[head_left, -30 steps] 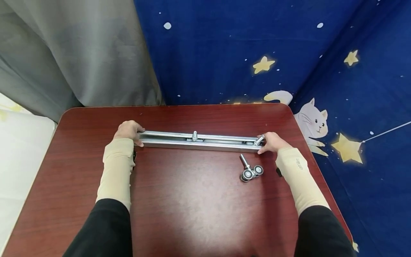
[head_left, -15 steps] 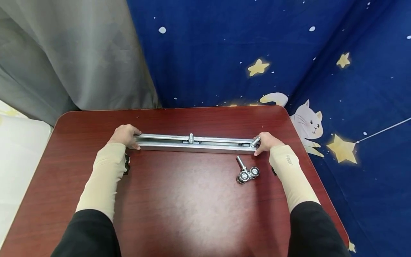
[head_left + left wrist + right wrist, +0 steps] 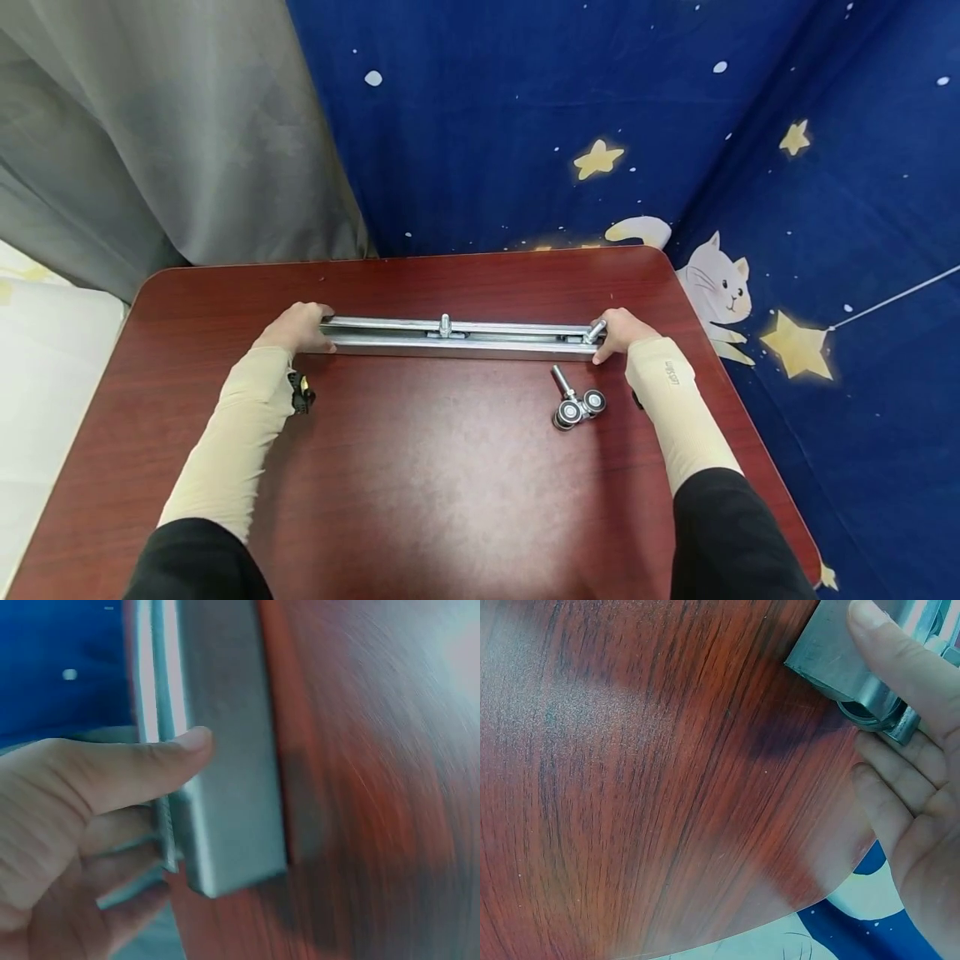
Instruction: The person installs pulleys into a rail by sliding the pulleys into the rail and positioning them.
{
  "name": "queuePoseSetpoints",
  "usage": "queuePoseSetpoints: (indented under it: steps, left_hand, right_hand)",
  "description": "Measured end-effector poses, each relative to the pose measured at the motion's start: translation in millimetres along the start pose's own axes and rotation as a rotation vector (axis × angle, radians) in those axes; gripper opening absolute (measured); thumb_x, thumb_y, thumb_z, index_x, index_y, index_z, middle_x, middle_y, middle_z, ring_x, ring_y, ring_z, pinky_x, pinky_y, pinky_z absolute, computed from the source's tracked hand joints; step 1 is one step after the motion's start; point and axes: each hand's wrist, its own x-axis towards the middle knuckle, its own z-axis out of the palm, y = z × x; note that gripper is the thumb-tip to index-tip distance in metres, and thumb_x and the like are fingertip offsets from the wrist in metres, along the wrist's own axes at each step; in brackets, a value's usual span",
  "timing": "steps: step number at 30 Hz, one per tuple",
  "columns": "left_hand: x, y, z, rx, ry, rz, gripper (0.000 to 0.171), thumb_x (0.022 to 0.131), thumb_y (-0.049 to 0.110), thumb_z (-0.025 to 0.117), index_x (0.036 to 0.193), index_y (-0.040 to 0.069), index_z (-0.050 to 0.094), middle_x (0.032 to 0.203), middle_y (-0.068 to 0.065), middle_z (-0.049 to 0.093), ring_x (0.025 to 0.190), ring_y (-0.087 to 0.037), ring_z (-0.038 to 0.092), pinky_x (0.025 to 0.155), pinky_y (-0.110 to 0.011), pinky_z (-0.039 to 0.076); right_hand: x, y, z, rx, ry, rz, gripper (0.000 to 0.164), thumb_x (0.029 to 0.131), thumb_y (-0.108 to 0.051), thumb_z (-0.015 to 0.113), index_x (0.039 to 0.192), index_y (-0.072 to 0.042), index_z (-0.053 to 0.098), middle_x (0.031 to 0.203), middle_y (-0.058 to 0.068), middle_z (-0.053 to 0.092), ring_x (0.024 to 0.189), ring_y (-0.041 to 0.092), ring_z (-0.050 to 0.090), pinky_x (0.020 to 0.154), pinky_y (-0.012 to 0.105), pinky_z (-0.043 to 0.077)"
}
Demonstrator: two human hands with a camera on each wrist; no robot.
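Observation:
A long metal channel rail (image 3: 465,349) lies across the table with its slot facing up. At its left end my left hand (image 3: 296,327) grips the rail; in the left wrist view the thumb presses the near wall. My right hand (image 3: 625,332) holds the right end, thumb on the near side and fingers beyond. One bolt (image 3: 446,325) stands upright from the slot near the middle. Another bolt (image 3: 596,332) leans at the right end, by my right fingers; in the right wrist view a wheel (image 3: 866,714) shows inside the rail's end. A loose roller hanger (image 3: 573,407) lies in front of the rail.
The reddish-brown wooden table (image 3: 420,500) has rounded corners. Behind it hang a grey curtain (image 3: 187,142) and a blue star-patterned curtain (image 3: 480,125). A white surface (image 3: 52,375) lies left of the table.
My left hand's grip at the rail's left end has shifted slightly, and my left forearm has swung outward to the left. The view has shifted a little. The loose roller hanger stays put.

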Motion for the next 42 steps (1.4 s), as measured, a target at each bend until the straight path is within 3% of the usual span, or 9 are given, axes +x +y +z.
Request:
queuePoseSetpoints:
  steps: [7,12,16,19,23,25,28,34,42]
  left_hand:
    - [-1.6,30.4,2.1,-0.041,0.084,0.03,0.057,0.076,0.019,0.07,0.122,-0.006,0.05,0.117,-0.028,0.054,0.105,-0.041,0.052,0.085,-0.054,0.043]
    - [0.2,66.3,0.2,-0.056,0.181,0.088,0.037,0.079,0.023,0.069,0.105,-0.003,0.062,0.097,-0.019,0.064,0.085,-0.032,0.06,0.073,-0.047,0.048]
    - [4.3,99.2,6.2,-0.124,0.223,0.174,0.029,0.079,0.023,0.069,0.095,-0.001,0.066,0.086,-0.013,0.067,0.076,-0.025,0.061,0.069,-0.041,0.049]
    - [12.6,125.5,18.9,-0.207,0.187,0.262,0.028,0.079,0.022,0.069,0.094,-0.001,0.065,0.087,-0.012,0.068,0.079,-0.022,0.063,0.072,-0.038,0.05]
    - [27.0,158.4,42.0,-0.325,0.034,0.37,0.032,0.081,0.021,0.067,0.101,-0.004,0.063,0.093,-0.014,0.068,0.086,-0.022,0.065,0.078,-0.033,0.05]
    - [33.7,173.5,53.6,-0.342,-0.035,0.398,0.036,0.082,0.021,0.066,0.106,-0.006,0.061,0.098,-0.016,0.067,0.088,-0.022,0.064,0.082,-0.032,0.05]
    - [42.5,195.4,70.1,-0.329,-0.098,0.39,0.039,0.084,0.022,0.064,0.11,-0.006,0.059,0.102,-0.016,0.066,0.087,-0.022,0.065,0.086,-0.032,0.048]
    - [52.1,227.4,103.6,-0.3,-0.1,0.352,0.038,0.085,0.024,0.063,0.11,-0.003,0.06,0.101,-0.013,0.067,0.095,-0.022,0.063,0.086,-0.03,0.047]
    - [55.5,258.7,131.5,-0.4,-0.055,0.308,0.038,0.085,0.026,0.061,0.108,-0.005,0.061,0.095,-0.013,0.068,0.083,-0.019,0.064,0.08,-0.027,0.049]
  right_hand:
    - [-1,4,-1,0.002,0.004,-0.001,0.053,0.061,-0.018,0.084,0.107,0.002,0.064,0.099,0.013,0.063,0.086,0.021,0.054,0.078,0.037,0.046]
    - [-3,5,-4,0.005,0.007,0.004,0.052,0.06,-0.017,0.084,0.104,0.001,0.064,0.095,0.012,0.063,0.083,0.021,0.053,0.076,0.036,0.046]
    - [-2,7,-4,0.007,0.007,-0.002,0.053,0.061,-0.017,0.084,0.106,0.002,0.064,0.098,0.013,0.064,0.085,0.021,0.053,0.078,0.037,0.046]
    - [-3,8,-4,0.009,0.01,0.004,0.053,0.061,-0.017,0.084,0.106,0.002,0.064,0.099,0.013,0.063,0.085,0.022,0.053,0.078,0.036,0.046]
    - [-3,9,-4,0.017,0.008,0.015,0.053,0.061,-0.018,0.084,0.107,0.001,0.064,0.098,0.013,0.063,0.085,0.022,0.052,0.077,0.036,0.046]
    - [-3,9,-4,0.014,0.006,0.012,0.054,0.061,-0.018,0.084,0.108,0.002,0.064,0.099,0.013,0.063,0.085,0.022,0.052,0.078,0.036,0.046]
    - [-2,8,-3,0.003,0.013,0.01,0.055,0.061,-0.018,0.084,0.108,0.001,0.064,0.099,0.013,0.064,0.086,0.022,0.053,0.08,0.037,0.046]
    - [2,2,1,0.0,0.012,0.008,0.056,0.06,-0.018,0.084,0.109,0.0,0.063,0.099,0.012,0.064,0.086,0.021,0.052,0.081,0.036,0.046]
    - [4,3,1,-0.015,0.031,-0.01,0.055,0.058,-0.018,0.085,0.105,0.0,0.065,0.098,0.011,0.065,0.084,0.02,0.052,0.081,0.036,0.046]
